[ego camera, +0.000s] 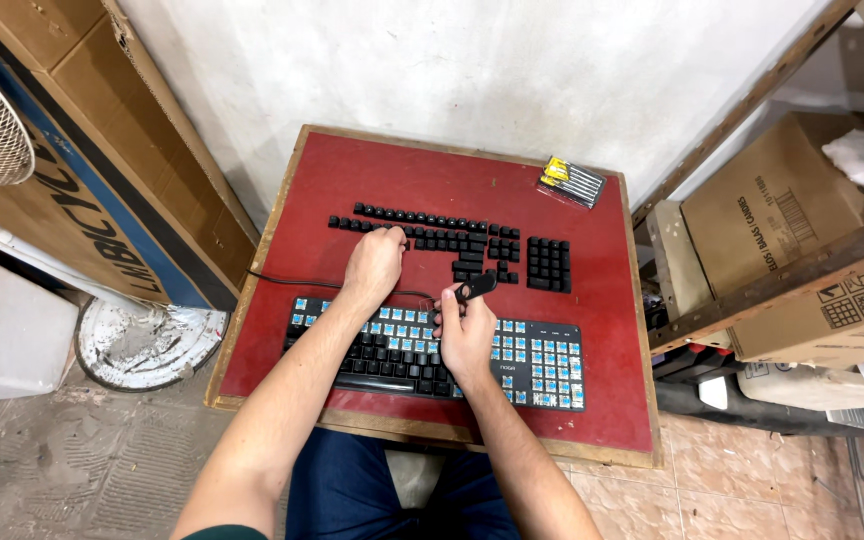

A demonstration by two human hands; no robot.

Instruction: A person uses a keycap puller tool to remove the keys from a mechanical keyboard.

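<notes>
While the left hand (374, 262) rests fingers-down on the laid-out rows of removed black keycaps (422, 232) at the far side of the red table (612, 400), the right hand (467, 335) is closed around a small black keycap puller (476, 288), held just above the upper edge of the keyboard (437, 352). The keyboard lies near the table's front edge, with many blue switches bare and a block of black caps still seated at lower left.

Risks, as judged from this position:
- The left hand could scatter or reorder the sorted keycaps, since its fingers sit directly on the rows.
- The puller could slip sideways and stress a bare switch stem, if it is pressed down off-centre.
- The black cable (292, 281) runs beneath the left forearm and could be dragged by it, shifting the keyboard.

Limits of the view:
- Left fingertips are hidden by the hand itself; whether they pinch a cap cannot be told.
- The puller's tip is too small to show whether a cap sits in it.
- A yellow-and-black packet (572, 180) (contents unclear) lies at the far right corner.
</notes>
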